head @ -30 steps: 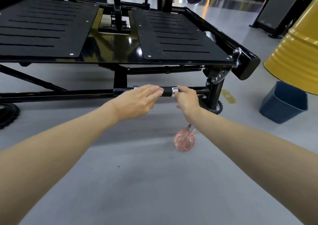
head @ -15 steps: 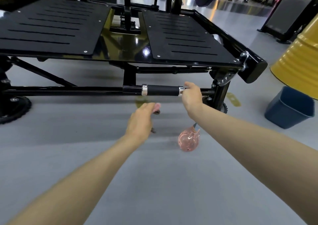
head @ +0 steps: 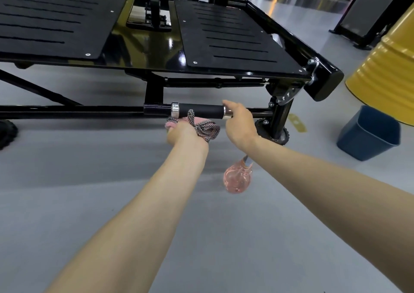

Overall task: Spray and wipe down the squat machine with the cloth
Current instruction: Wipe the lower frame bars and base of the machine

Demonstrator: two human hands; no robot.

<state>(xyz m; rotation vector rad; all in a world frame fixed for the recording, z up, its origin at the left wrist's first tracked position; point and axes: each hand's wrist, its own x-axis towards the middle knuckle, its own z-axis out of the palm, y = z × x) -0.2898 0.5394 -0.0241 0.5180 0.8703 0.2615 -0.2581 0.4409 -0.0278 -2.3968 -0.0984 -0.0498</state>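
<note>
Left hand tight around cloth below squat machine handle, right hand around spray bottle.

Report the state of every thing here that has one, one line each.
left hand, grips the cloth.
cloth, bunched, just under the handle.
right hand, at the handle's right end, holds the spray bottle.
spray bottle, hanging under the right hand, off the floor.
blue bin, upright, open top.

Head-worn; faces forward-down, seemingly close to squat machine.
</note>
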